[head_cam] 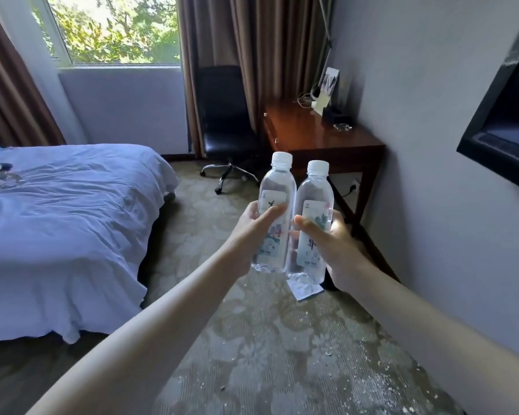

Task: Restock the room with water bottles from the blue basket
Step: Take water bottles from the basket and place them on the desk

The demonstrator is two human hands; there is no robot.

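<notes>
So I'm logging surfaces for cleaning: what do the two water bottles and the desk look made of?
Left water bottle and right water bottle: clear thin plastic, glossy, with carpet showing through; white caps, printed labels. Desk: reddish-brown wood or veneer, polished, since its top mirrors window light.

bed point(72, 211): left side, covered in a rumpled white sheet hanging over its near corner
window point(114, 28): far wall, green foliage outside
curtains point(252, 55): brown, hanging at both sides of the window
office chair point(225, 124): black, on a chrome wheeled base, in front of the right curtain, just beside the bench
bench point(318, 139): dark reddish wood, against the right wall; it carries a small black box, a glass dish and a cable
carpet point(267, 339): pale floral pattern, speckled with white bits
wrapper point(304, 290): clear plastic, lying on the carpet near the wall
black frame point(501, 115): mounted on the right wall
</notes>
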